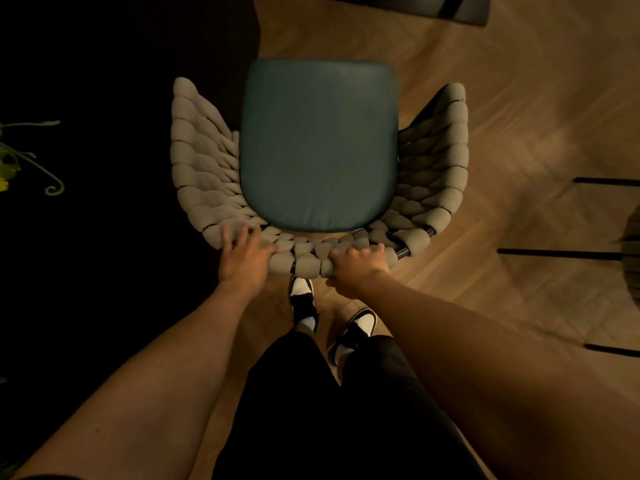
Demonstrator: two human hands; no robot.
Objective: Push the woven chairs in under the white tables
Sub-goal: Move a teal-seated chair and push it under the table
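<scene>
A woven chair (204,161) with thick beige braided arms and back and a teal seat cushion (317,143) stands straight in front of me, seen from above. My left hand (244,256) rests on the left part of the backrest's top rim with its fingers spread and fairly straight. My right hand (356,268) grips the rim to the right of centre, fingers curled over the braid. No white table shows in this view.
The floor is wooden herringbone parquet (502,133). A dark table base or furniture edge (415,8) lies at the top. Thin black legs (561,253) of another piece stand at the right. A dark area with a plant (20,157) fills the left. My feet are right behind the chair.
</scene>
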